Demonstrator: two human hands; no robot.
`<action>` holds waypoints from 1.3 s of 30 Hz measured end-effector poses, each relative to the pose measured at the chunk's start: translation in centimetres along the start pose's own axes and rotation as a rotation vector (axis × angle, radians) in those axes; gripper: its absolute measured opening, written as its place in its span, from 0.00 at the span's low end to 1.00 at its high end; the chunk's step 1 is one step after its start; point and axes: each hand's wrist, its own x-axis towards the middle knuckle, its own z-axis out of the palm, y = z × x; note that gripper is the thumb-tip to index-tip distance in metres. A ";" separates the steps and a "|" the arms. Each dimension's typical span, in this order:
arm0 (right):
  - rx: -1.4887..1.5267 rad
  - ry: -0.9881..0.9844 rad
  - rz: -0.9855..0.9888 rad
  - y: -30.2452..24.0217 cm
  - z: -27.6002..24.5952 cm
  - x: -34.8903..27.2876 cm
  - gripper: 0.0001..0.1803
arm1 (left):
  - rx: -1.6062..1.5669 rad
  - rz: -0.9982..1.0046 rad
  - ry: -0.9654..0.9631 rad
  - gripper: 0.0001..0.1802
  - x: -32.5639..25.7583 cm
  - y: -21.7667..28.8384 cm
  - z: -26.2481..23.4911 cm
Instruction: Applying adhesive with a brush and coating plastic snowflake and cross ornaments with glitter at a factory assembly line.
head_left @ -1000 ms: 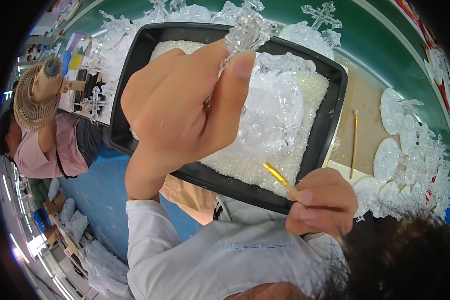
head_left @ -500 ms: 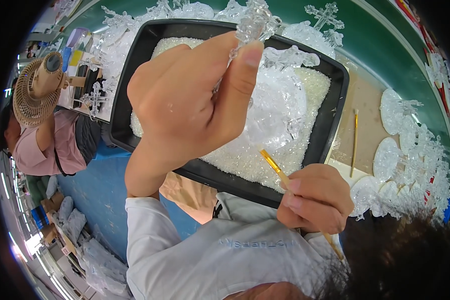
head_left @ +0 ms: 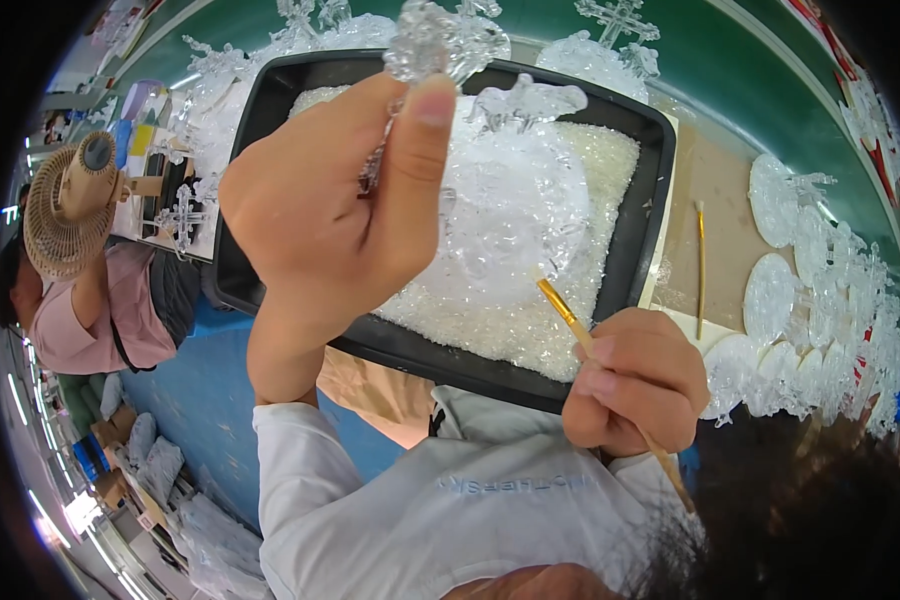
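Raised left hand (head_left: 320, 220) higher since earlier frame, thumb and fingers pinched on clear crystal ornament (head_left: 440, 40), which sticks up above thumb tip. Right hand (head_left: 635, 380) closed around yellow stick (head_left: 570, 318), tip pointing up-left toward left hand. Beyond both hands, black tray (head_left: 650, 230) of white granules on bench (head_left: 710, 190). Clear discs (head_left: 775, 200) right of right hand.
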 end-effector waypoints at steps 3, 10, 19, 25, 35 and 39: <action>0.045 0.021 -0.044 0.0 -0.2 -0.2 0.10 | -0.049 -0.036 0.022 0.10 0.1 0.1 0.1; 0.010 0.030 0.032 -0.2 -0.1 0.2 0.07 | -0.104 0.003 0.131 0.13 0.2 -0.5 0.9; -0.006 0.029 0.064 -0.3 -0.1 0.2 0.09 | -0.095 0.007 0.134 0.09 0.1 -0.3 1.0; 0.019 0.021 0.071 -0.5 -0.2 0.3 0.11 | -0.117 0.009 0.139 0.09 0.1 -0.4 1.1; 0.066 -0.054 0.048 -0.6 -0.8 0.5 0.10 | -0.113 -0.035 0.103 0.11 -0.1 -0.7 0.8; 0.150 0.170 -0.063 -0.4 -0.8 0.5 0.07 | -0.157 -0.074 0.111 0.13 0.1 -0.1 0.8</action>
